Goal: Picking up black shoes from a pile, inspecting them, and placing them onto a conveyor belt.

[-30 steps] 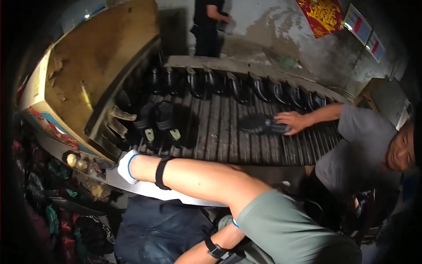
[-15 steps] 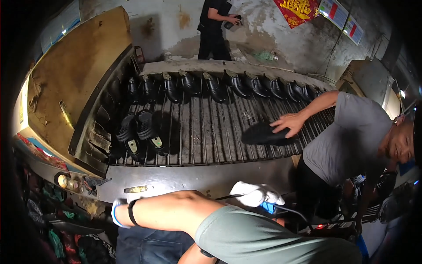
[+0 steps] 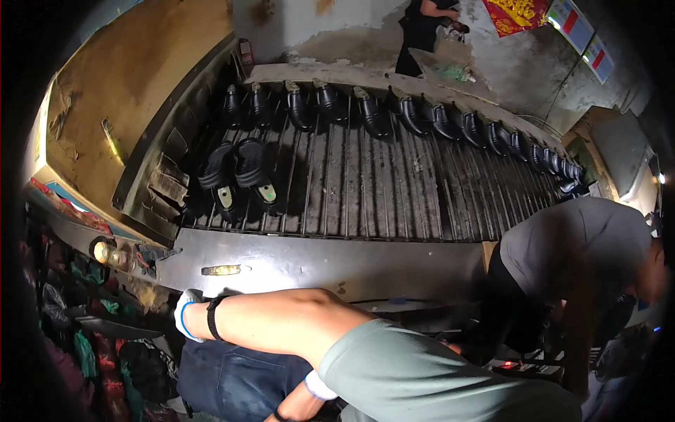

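Note:
My right arm in a grey-green sleeve crosses from the lower right to the left. At its end my right hand [image 3: 188, 314], in a white glove with a blue-edged cuff, is beside dark blue cloth [image 3: 235, 387]; its fingers are hidden. Of my left hand [image 3: 320, 386] only the glove's white cuff shows, the rest lying under the sleeve. A small yellowish strip [image 3: 221, 270] lies on the metal ledge [image 3: 281, 257] beyond my right forearm. Two black shoes [image 3: 252, 169] rest soles up at the left of the slatted rack [image 3: 394, 200].
Several black leather shoes [image 3: 329, 102] line the rack's far edge. A co-worker in a grey shirt [image 3: 569, 239] bends at the right; another person in black [image 3: 418, 35] stands by the wall. Tall brown panel [image 3: 140, 91] at left, dark bundles [image 3: 140, 369] below.
The view has shifted, so the rack sits higher. A white glove with a blue thing has left the ledge beside my sleeve. The co-worker has withdrawn a hand and dark pad from the rack.

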Available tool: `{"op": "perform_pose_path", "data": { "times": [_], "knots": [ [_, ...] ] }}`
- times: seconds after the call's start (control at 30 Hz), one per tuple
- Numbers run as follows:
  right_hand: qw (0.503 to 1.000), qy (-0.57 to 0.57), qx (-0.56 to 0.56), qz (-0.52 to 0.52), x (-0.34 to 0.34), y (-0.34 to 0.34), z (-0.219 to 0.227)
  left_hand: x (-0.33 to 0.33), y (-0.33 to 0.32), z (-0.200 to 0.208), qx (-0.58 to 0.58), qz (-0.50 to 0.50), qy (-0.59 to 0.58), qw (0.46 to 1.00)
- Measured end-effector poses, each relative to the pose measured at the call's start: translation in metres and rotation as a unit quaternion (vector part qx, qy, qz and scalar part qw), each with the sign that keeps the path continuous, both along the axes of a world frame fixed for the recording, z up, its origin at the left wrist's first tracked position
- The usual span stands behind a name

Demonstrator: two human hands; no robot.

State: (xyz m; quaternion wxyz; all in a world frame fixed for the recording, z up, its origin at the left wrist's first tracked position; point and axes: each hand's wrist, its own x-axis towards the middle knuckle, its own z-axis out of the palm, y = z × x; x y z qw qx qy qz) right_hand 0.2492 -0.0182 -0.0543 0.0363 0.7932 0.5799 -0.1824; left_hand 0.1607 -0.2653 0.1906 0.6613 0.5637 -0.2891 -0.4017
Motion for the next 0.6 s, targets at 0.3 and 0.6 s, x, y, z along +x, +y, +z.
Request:
{"op": "perform_pose_path", "data": {
  "times": [0.3, 0.6],
  "knots": [
    [0.996, 0.026, 0.07, -0.057, -0.019, -0.016, -0.006, 0.061, 0.048, 0.046, 0.082, 0.017, -0.153, 0.985],
    [0.972, 0.091, 0.172, -0.129, -0.018, -0.047, -0.004, 0.045, -0.027, -0.201, 0.359, -0.392, -0.204, 0.822]
  ]
}}
